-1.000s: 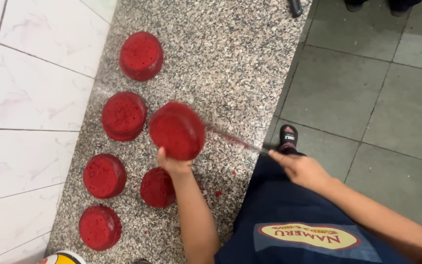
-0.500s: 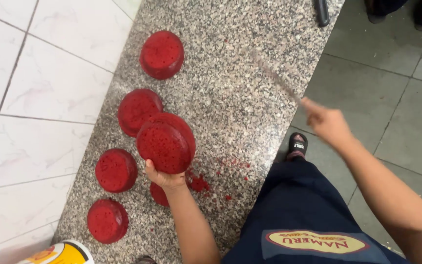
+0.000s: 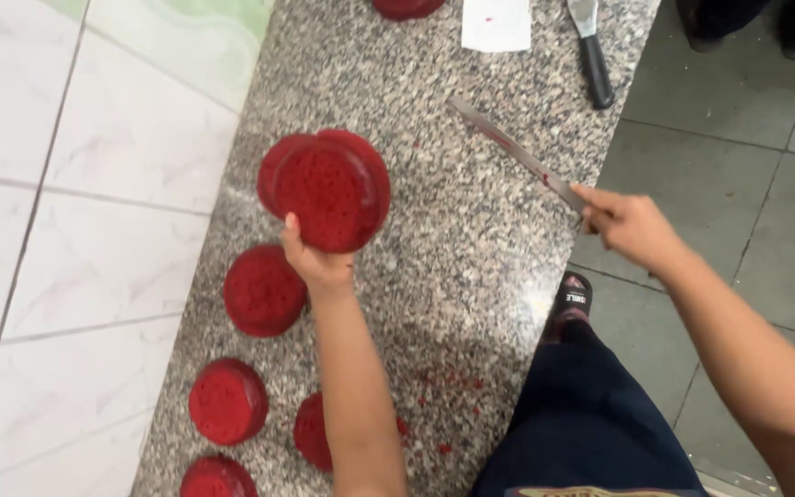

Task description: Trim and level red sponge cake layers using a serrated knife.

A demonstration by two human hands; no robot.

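One view only, from the head camera, looked down on a speckled granite table [image 3: 471, 276] set against a white tiled wall. The left hand [image 3: 316, 262] had its grip closed on the lower edge of a round red cake layer [image 3: 331, 195], thumb on the near face and fingers hidden behind, so that the disc stood tilted on edge above the table with its porous cut face towards the camera. Just behind it, partly covered, showed the rim of a second red layer [image 3: 273, 170]; whether the two touched could not be told. The right hand [image 3: 632, 224] was wrapped tight round the handle of a long knife [image 3: 508, 147], forefinger stretched along it, the blade pointing away to the upper left, well apart from the held cake. Four more red layers lay flat near the left forearm [image 3: 262, 290] [image 3: 227, 401] [image 3: 313, 431] [image 3: 217, 479]. Red crumbs [image 3: 448, 379] were scattered by the table's near edge. At the far end lay a white paper [image 3: 497, 23] and a black-handled spatula [image 3: 591, 51].
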